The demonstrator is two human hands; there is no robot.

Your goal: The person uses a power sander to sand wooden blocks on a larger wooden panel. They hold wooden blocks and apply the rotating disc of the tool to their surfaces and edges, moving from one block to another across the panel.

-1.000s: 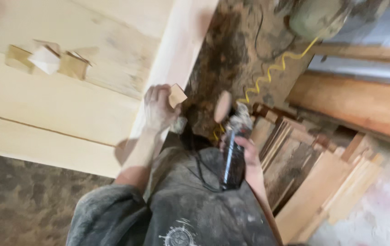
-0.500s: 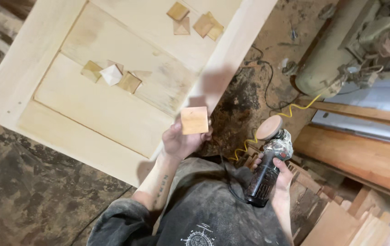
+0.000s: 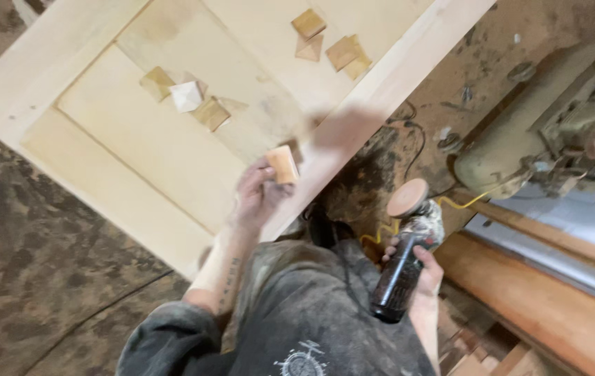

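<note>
The left hand (image 3: 257, 196) has its grip clenched on a small square wooden block (image 3: 283, 164), pinched between thumb and fingertips. The block stands up out of the top of the grip, one broad tan face turned toward the camera and tilted a little, its thin edge running along the fingers. It has no marked long axis, being about as wide as it is tall; its flat face points up and slightly away from the body. The block hangs just over the near rail of the pale wooden door panel (image 3: 137, 146), close to the rail's edge, though whether it touches the rail cannot be told.

The right hand (image 3: 419, 275) is closed around the dark body of an angle grinder (image 3: 403, 261). The grinder's long axis runs from the hand up and away from the body, ending in a round sanding disc (image 3: 409, 198) that faces upward. From the door panel, the disc lies well off the rail, over the dusty floor (image 3: 47, 237). The left hand is the nearer one to the panel; the block sits apart from the disc, to the panel side of it.

Farther up the panel lie loose wooden squares (image 3: 186, 96) in one cluster, and another cluster (image 3: 329, 42) beyond. A green machine (image 3: 520, 146) stands past the grinder.
</note>
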